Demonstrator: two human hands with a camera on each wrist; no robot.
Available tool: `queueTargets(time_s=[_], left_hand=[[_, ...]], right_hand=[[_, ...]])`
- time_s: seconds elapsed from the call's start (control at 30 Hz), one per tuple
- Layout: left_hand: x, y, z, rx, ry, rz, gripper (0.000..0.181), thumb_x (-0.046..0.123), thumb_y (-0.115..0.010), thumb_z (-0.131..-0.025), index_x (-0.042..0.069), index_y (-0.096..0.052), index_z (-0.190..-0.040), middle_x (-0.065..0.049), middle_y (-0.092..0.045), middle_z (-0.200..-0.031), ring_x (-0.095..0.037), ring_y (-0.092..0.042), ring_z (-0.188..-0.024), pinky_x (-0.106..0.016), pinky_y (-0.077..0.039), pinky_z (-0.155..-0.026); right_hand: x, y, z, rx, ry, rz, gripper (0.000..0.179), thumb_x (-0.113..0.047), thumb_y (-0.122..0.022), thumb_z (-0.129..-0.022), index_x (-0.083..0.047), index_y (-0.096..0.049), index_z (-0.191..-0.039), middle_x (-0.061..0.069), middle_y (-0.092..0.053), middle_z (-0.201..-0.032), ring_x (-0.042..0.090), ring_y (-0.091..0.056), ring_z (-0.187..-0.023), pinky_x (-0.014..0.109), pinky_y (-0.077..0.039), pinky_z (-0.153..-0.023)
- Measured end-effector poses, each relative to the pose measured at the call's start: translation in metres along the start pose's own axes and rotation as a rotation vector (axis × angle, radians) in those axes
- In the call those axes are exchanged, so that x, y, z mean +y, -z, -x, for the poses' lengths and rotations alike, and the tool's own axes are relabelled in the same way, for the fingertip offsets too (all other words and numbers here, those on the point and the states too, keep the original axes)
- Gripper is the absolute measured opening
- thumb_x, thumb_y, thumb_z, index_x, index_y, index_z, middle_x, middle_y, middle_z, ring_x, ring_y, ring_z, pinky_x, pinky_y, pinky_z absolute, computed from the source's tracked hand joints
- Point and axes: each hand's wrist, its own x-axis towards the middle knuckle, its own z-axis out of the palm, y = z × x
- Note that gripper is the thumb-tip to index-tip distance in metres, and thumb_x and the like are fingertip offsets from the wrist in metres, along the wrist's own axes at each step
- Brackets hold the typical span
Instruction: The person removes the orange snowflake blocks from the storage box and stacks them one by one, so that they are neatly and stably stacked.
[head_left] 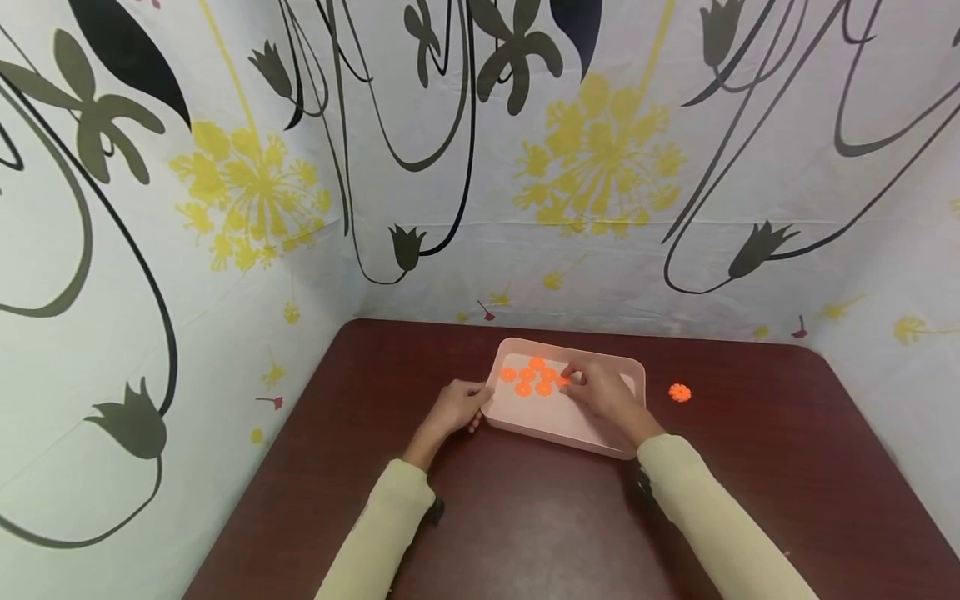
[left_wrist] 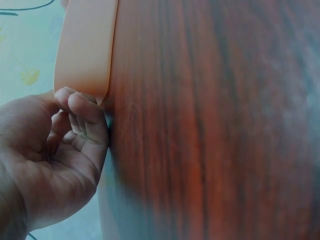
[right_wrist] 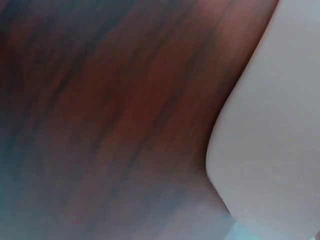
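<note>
- Tray (head_left: 558, 418): one, pale peach, shallow, raised rim, lying slantwise right of the frame's centre; we note its left end slightly higher in the frame than its right.
- Left hand (head_left: 454, 407): at the tray's left end, just left of the frame's centre. We find thumb and bent fingers pinching the rim near the lower left corner; the left wrist view shows the fingers curled at that end.
- Right hand (head_left: 602, 392): over the tray's right half, reaching inward from the lower right. We record thumb and forefinger nearly closed, pinching one orange piece (head_left: 561, 381) between their tips.
- Orange pieces (head_left: 527, 376): a close cluster, flower-shaped, flat in the tray's left half; we place them just left of the right hand's fingertips, and to the right of the left hand, inside the rim.
- Orange flower (head_left: 679, 392): one, on the table right of the tray, well apart from the cluster and near the right hand's wrist side.
- Table (head_left: 525, 525): dark red-brown, filling the lower middle of the frame.
- Patterned cloth (head_left: 450, 196): white, with yellow, grey and black plant motifs, across the upper frame.
</note>
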Motion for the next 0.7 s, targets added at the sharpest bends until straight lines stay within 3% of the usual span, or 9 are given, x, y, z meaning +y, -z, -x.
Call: queueTargets(time_s=[0.17, 0.5, 0.7], left_hand=[[-0.0014, 0.0005, -0.0004, 0.000, -0.002, 0.009, 0.029, 0.037, -0.063, -0.107, 0.013, -0.077, -0.117, 0.000, -0.058, -0.063, -0.012, -0.053, -0.050, -0.022, -0.051, -0.049], [0.0022, -0.0032, -0.0031, -0.023, -0.020, 0.044, 0.036, 0.039, -0.064, -0.106, 0.010, -0.076, -0.124, -0.001, -0.059, -0.062, -0.011, -0.055, -0.050, -0.021, -0.052, -0.048], [-0.0016, -0.0012, -0.0015, -0.009, -0.013, 0.036, 0.038, 0.039, -0.064, -0.106, 0.010, -0.075, -0.128, -0.002, -0.059, -0.062, -0.012, -0.055, -0.050, -0.023, -0.054, -0.048]], right_hand=[[0.0012, 0.0004, -0.0020, -0.030, 0.051, 0.003, 0.026, -0.025, -0.077, -0.099, -0.008, -0.073, -0.119, 0.007, -0.062, -0.079, 0.015, -0.053, -0.051, 0.031, -0.047, -0.045], [0.0076, 0.0041, -0.0010, 0.005, 0.106, 0.058, 0.025, -0.023, -0.077, -0.099, -0.006, -0.073, -0.117, 0.002, -0.061, -0.076, 0.013, -0.050, -0.058, 0.028, -0.043, -0.049], [0.0030, 0.0007, -0.0040, -0.022, 0.109, 0.048, 0.027, -0.023, -0.076, -0.099, -0.002, -0.070, -0.116, 0.004, -0.061, -0.075, 0.012, -0.052, -0.054, 0.027, -0.045, -0.050]])
